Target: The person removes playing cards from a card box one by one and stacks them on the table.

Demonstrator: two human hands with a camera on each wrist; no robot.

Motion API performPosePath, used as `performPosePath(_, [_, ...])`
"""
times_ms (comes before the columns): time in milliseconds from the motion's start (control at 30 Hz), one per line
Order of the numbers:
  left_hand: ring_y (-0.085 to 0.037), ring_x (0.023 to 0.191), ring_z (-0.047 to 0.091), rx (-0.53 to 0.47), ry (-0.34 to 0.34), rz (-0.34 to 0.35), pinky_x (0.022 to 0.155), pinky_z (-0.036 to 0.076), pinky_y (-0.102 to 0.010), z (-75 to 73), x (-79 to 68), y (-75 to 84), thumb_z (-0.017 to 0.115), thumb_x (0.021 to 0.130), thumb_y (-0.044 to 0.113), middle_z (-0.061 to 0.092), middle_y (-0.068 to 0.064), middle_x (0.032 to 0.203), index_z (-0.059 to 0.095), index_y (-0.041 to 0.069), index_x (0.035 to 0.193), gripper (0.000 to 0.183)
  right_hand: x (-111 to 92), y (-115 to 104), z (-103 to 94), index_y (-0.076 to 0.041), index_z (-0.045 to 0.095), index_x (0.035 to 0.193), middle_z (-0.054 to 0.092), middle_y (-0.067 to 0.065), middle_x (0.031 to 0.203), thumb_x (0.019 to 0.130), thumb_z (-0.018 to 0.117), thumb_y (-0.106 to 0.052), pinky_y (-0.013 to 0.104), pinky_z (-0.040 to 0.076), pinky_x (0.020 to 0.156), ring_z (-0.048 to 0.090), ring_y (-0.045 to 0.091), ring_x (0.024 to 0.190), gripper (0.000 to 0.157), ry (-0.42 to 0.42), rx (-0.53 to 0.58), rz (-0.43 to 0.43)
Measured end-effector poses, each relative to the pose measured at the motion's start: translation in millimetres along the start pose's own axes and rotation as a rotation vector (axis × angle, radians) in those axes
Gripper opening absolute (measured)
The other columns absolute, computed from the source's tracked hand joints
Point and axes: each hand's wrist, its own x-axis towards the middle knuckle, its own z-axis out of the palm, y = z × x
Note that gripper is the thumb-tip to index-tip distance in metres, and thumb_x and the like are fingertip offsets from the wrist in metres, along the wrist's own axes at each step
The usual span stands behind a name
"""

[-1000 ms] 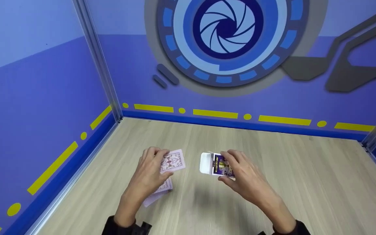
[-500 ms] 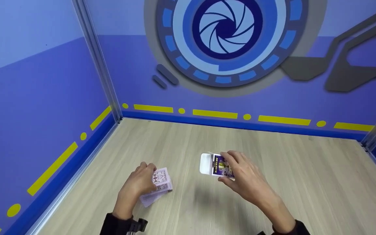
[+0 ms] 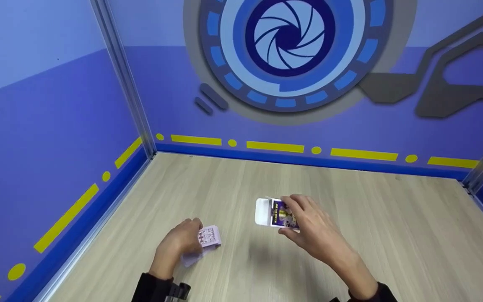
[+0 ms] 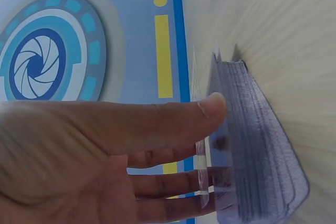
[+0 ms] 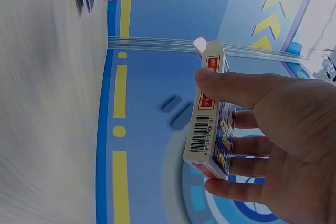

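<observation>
My left hand (image 3: 181,238) is at a pile of playing cards (image 3: 209,236) lying on the table, backs with a red pattern facing up. In the left wrist view, thumb and fingers come round the top of the deck (image 4: 257,145), with a blurred, see-through card edge between them. How many cards the hand grips is hidden. My right hand (image 3: 315,224) holds a small card box (image 3: 282,213) above the table, its white end flap open toward the left. The right wrist view shows the thumb on the side of the box (image 5: 202,129) with the barcode and the fingers behind.
A wood-grain table (image 3: 350,209) lies under both hands. Blue panels with yellow dashes (image 3: 275,146) stand at the back and left, joined by a metal corner post (image 3: 128,79).
My left hand has come down and to the left with the cards it held, onto the pile. The right hand and the box have stayed nearly still.
</observation>
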Motion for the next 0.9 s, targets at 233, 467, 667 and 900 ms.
performPosePath(233, [-0.027,0.089,0.054,0.024,0.004,-0.004,0.088,0.052,-0.049,6.9,3.2,-4.1,0.083,0.065,-0.009,0.059,-0.015,0.1,0.062,-0.005,0.117,0.056,0.6,-0.7,-0.5,-0.009,0.057,0.142,0.06,0.009,0.131,0.078,0.093,-0.029,0.051,0.052,0.096,0.059,0.028,0.119,0.076,-0.004,-0.001,0.0])
performPosePath(467, [-0.03,0.092,0.054,0.028,0.017,-0.001,0.087,0.053,-0.05,8.9,3.6,-3.6,0.084,0.063,-0.007,0.058,-0.016,0.101,0.062,-0.005,0.118,0.06,0.6,-0.7,-0.7,-0.01,0.056,0.142,0.059,0.009,0.131,0.078,0.093,-0.03,0.052,0.051,0.098,0.058,0.029,0.121,0.076,-0.003,-0.008,-0.002])
performPosePath(667, [-0.038,0.106,0.057,-0.026,0.064,-0.024,0.095,0.049,-0.057,3.1,2.0,2.3,0.089,0.076,0.012,0.058,-0.023,0.116,0.057,-0.008,0.132,0.068,-0.2,-0.7,0.2,-0.01,0.057,0.142,0.059,0.009,0.131,0.078,0.093,-0.029,0.052,0.051,0.098,0.058,0.028,0.12,0.076,0.0,-0.003,0.001])
performPosePath(900, [-0.028,0.1,0.066,-0.074,0.449,0.22,0.084,0.055,-0.045,-1.2,0.0,36.4,0.079,0.091,0.015,0.07,-0.01,0.106,0.072,0.005,0.111,0.024,0.0,-1.3,1.3,-0.011,0.058,0.14,0.06,0.008,0.13,0.074,0.096,-0.028,0.052,0.051,0.096,0.057,0.027,0.119,0.077,0.03,-0.008,-0.03])
